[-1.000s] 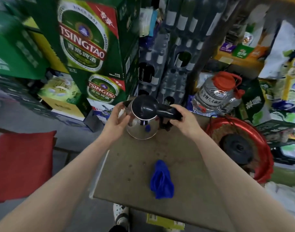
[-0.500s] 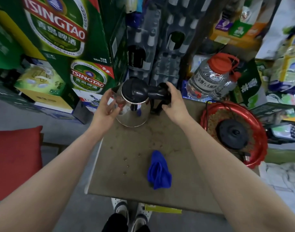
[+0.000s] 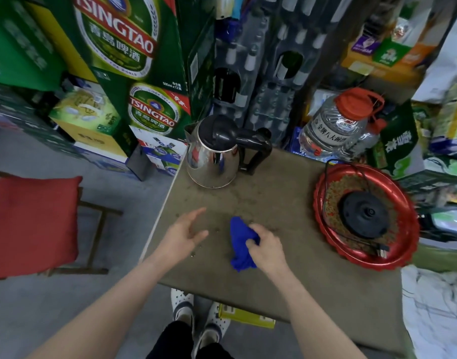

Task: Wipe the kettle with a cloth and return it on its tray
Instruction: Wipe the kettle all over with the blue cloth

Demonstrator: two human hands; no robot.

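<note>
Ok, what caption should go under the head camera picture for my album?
Right hand grabbing the blue cloth while the shiny kettle waits on the table, off its red tray.

Right hand (image 3: 267,246) clutching blue cloth (image 3: 241,244), kettle (image 3: 213,154) upright (untouched), left hand (image 3: 183,235) spread

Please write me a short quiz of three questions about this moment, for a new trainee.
1. True or false: the kettle stands on the red tray.
2. Which hand grips the blue cloth: A) left hand, B) right hand?
3. What black item sits on the tray?

Key: 1. False, it stands on the table. 2. B. 3. The kettle base.
</note>
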